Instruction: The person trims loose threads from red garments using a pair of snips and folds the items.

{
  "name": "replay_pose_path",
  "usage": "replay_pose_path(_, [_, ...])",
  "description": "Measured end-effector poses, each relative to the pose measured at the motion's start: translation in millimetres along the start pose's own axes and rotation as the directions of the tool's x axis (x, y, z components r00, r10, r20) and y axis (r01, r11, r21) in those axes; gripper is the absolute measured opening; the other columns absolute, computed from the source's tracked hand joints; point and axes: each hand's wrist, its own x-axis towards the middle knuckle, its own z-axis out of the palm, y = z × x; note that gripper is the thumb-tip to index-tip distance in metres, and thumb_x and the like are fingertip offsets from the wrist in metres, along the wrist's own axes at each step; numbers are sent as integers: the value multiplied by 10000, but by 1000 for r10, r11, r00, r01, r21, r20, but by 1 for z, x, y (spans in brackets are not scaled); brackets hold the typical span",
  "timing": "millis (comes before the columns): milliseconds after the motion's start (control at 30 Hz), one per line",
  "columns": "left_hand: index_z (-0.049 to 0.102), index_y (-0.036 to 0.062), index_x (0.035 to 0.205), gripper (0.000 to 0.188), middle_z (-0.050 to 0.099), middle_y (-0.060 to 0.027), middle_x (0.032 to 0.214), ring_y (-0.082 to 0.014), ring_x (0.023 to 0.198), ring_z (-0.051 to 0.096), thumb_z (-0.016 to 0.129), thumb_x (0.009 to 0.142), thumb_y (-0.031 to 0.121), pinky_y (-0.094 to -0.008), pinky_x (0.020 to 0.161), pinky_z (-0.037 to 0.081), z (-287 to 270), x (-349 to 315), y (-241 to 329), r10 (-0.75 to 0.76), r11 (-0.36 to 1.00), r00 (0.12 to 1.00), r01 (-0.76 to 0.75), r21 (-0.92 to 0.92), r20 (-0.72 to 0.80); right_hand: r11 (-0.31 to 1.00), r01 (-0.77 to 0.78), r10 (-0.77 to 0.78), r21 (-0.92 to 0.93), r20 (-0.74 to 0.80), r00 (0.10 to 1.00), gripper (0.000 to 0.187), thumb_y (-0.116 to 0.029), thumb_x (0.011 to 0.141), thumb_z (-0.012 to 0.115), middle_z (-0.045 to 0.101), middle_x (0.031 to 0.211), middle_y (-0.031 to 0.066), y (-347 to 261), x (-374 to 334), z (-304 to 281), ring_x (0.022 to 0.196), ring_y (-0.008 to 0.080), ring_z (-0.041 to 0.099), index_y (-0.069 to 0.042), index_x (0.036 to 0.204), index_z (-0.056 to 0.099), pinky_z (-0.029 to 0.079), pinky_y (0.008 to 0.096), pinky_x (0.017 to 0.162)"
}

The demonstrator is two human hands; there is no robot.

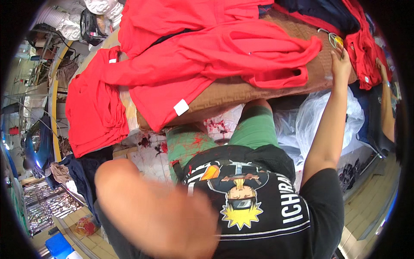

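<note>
My right hand (pixel 341 64) is stretched out to the far right of the brown cloth-covered surface (pixel 224 93). Its fingers are closed on a small yellow tool (pixel 339 40) with a pale cord looped beside it; the fingers hide its exact kind. My left arm is bent up close to the camera, and the left hand (pixel 196 226) is a blur in front of my black shirt, its fingers unreadable. Across the covered surface lies a red garment (pixel 181 62) with a white tag (pixel 181 107) at its lower edge, apart from both hands.
More red clothing (pixel 97 108) drapes over the left end, with another red piece (pixel 172 17) behind. Clear plastic (pixel 323 116) hangs beside my green shorts (pixel 254 125). At the far right another person's hand (pixel 382 71) is by red garments (pixel 364 56).
</note>
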Motion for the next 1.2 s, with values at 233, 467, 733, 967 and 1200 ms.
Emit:
replay_pose_path(233, [635, 31, 1064, 219, 661, -137, 1045, -293, 1044, 608, 606, 869, 127, -377, 903, 468, -12, -2, -134, -384, 846, 771, 514, 140, -509, 982, -106, -7, 155, 595, 803, 244, -242, 846, 684, 713, 906, 91, -218, -86, 82, 773, 128, 641, -54, 1000, 710, 510, 295, 738])
replay_pose_path(467, [655, 70, 905, 115, 661, -81, 896, -272, 834, 639, 667, 821, 149, -367, 771, 489, 0, 21, -166, -330, 799, 714, 560, 220, -618, 930, -191, -41, 315, 603, 796, 241, -233, 832, 700, 690, 792, 76, -243, -78, 96, 722, 131, 615, -28, 959, 694, 497, 293, 695])
replay_pose_path(733, [662, 68, 919, 224, 650, -84, 957, -265, 914, 619, 744, 741, 175, -360, 788, 487, 82, -11, -93, -393, 863, 806, 490, 125, -443, 904, -353, 23, 243, 795, 607, 170, -107, 810, 719, 654, 826, 38, -181, -148, 43, 766, 89, 585, -8, 942, 677, 468, 242, 701])
replay_pose_path(967, [678, 48, 1000, 255, 659, -110, 1033, -267, 955, 631, 735, 760, 114, -346, 842, 497, 98, 15, -94, -370, 914, 713, 395, -96, -596, 932, -264, 14, 247, 705, 709, 219, -132, 797, 736, 657, 840, 59, -198, -153, 40, 747, 101, 584, -16, 974, 680, 466, 253, 687])
replay_pose_path(1200, [625, 79, 1147, 402, 621, -91, 1148, -270, 1009, 607, 723, 760, 132, -366, 869, 494, 119, 41, -109, -322, 935, 791, 351, -45, -521, 856, -409, 100, 316, 674, 732, 143, -121, 864, 677, 660, 728, 40, -192, -157, 42, 696, 79, 587, -10, 952, 662, 472, 243, 645])
